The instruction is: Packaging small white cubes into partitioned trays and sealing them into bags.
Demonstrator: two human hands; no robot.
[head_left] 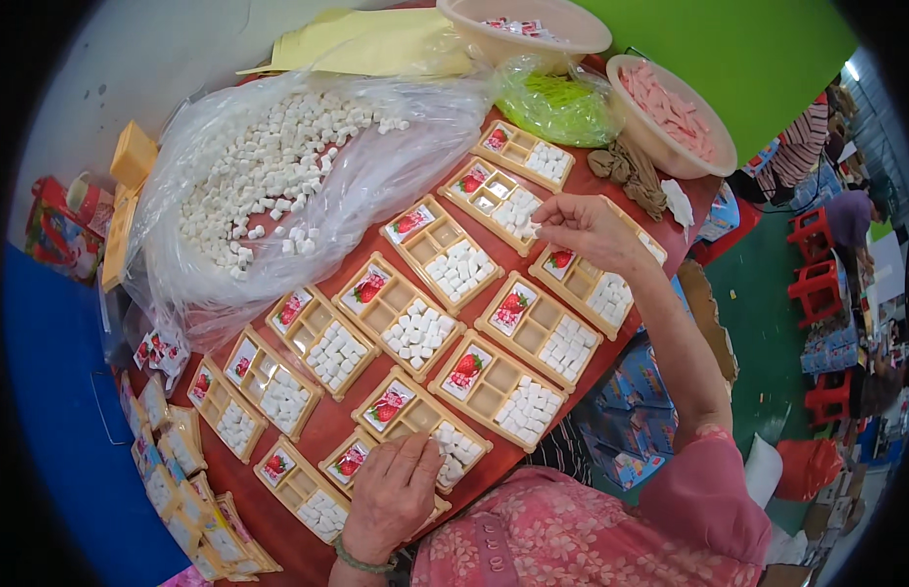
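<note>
Cream plastic trays with compartments lie in slanting rows on the red table. Each shows a strawberry-printed packet (368,286) in one corner and a heap of small white marshmallows (418,333) in the largest compartment. My left hand (391,489) bends over a near tray (322,468), its fingers closed beside the marshmallows of the neighbouring tray (388,403). My right hand (591,230) reaches to the far right, thumb and fingers pinched at the marshmallow compartment of a tray (458,201). What either pinch holds is too small or hidden to tell.
A large clear plastic bag (376,186) spreads open at the back left, full of loose marshmallows. Behind stand a bowl of packets (474,12), a green bag (557,103), and a bowl of pink sticks (626,68). Stacked trays (195,519) line the left edge; brown cloth (629,176) lies right.
</note>
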